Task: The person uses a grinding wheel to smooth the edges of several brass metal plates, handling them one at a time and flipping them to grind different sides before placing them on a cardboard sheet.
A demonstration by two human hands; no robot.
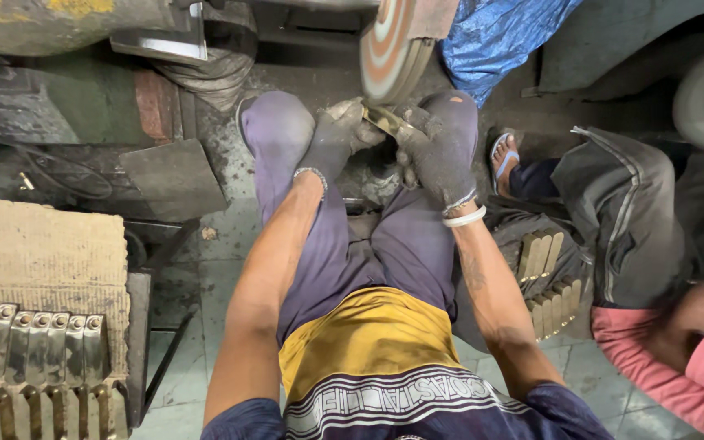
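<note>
Between the seated person's raised knees, both arms stretched forward and down, elbows slightly bent, toward a buffing wheel with orange and white rings. The left hand, in a dusty grey glove, had its fingers curled around the near-left end of a brass strip; the right hand, gloved alike, pinched the other end, its wrist ringed by a white bangle. The strip lay just under the wheel's rim, its long axis slanting from upper left to lower right, seemingly touching the wheel. On sacking at the left lay a row of brass pieces. Another person's pink sleeve showed at the right.
</note>
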